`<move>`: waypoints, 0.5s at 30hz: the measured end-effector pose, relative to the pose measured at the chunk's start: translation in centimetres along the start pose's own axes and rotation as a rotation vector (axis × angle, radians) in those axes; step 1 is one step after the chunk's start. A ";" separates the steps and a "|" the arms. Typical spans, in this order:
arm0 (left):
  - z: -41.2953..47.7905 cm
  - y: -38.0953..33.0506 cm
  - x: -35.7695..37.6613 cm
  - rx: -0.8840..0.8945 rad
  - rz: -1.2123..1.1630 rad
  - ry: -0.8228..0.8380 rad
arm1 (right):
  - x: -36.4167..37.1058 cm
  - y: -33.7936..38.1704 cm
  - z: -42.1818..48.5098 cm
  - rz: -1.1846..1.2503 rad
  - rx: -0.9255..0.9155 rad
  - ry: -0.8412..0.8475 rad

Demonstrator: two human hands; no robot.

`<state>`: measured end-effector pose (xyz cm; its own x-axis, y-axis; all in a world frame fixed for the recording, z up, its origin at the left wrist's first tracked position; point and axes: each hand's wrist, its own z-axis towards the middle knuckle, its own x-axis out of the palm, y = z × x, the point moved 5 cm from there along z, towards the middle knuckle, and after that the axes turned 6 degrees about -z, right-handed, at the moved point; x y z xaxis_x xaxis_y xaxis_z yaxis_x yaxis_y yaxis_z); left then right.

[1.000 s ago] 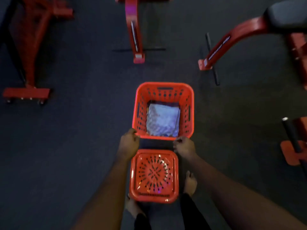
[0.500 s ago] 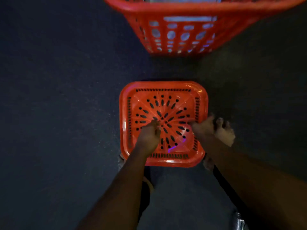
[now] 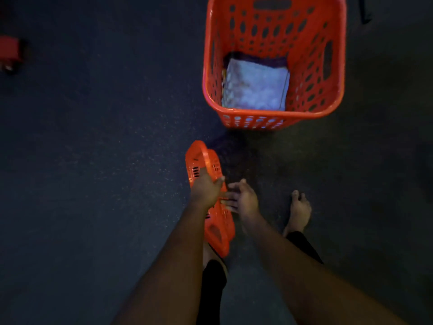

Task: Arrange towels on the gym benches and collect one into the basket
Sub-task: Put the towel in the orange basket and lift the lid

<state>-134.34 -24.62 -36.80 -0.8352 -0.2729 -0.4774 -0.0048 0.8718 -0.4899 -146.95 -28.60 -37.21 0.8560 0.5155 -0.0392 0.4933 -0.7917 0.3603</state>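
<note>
2 hands meet low in the middle of the view, over a dark speckled floor [image 3: 93, 160]. The left hand [image 3: 206, 188] grips an orange panel [image 3: 219, 225], a flat perforated piece that could be a lid or a shallow tray, I cannot tell which. The panel stands tilted up on edge, its long side running away from the person. The hand's fingers curl over its upper rim and the thumb lies across toward the right. The right hand [image 3: 244, 200] is just beside it, its fingers [image 3: 230, 202] straight and slightly spread, their tips touching the panel's right face and holding nothing. The panel's near end hides most of the left foot [image 3: 208, 253], with a black trouser leg [image 3: 212, 287] just nearer. The bare right foot [image 3: 300, 212] stands flat on the floor to the right, apart from the panel. Farther off, up and to the right, an orange basket [image 3: 257, 113] stands upright on the floor, well apart from both hands, its walls pierced with oval holes and handle slots. 1 folded pale towel [image 3: 255, 87] lies flat in its bottom, on a darker purple cloth [image 3: 257, 59] whose edge shows along the far side. At the far left edge sits a red piece of equipment [image 3: 8, 49], blurred and cut off, and a thin dark bar [image 3: 365, 10] crosses the top right corner
</note>
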 end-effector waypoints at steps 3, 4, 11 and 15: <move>-0.3 2.0 -3.2 -0.011 0.067 -0.129 | 2.5 -0.3 0.0 0.034 -0.037 0.053; -0.7 2.2 -4.2 0.012 0.058 -0.160 | 2.7 -0.4 0.3 0.018 -0.036 0.019; -7.0 -6.5 -19.1 0.179 -0.082 -0.377 | 1.2 5.7 -5.6 -0.365 -0.144 -0.233; -8.1 -13.6 -27.8 0.209 -0.069 -0.305 | 0.8 12.2 -10.3 -0.377 -0.196 -0.287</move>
<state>-115.49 -25.58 -10.95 -0.6343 -0.4643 -0.6182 0.0833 0.7539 -0.6517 -141.83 -34.43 -23.22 0.6457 0.6208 -0.4447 0.7613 -0.4777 0.4385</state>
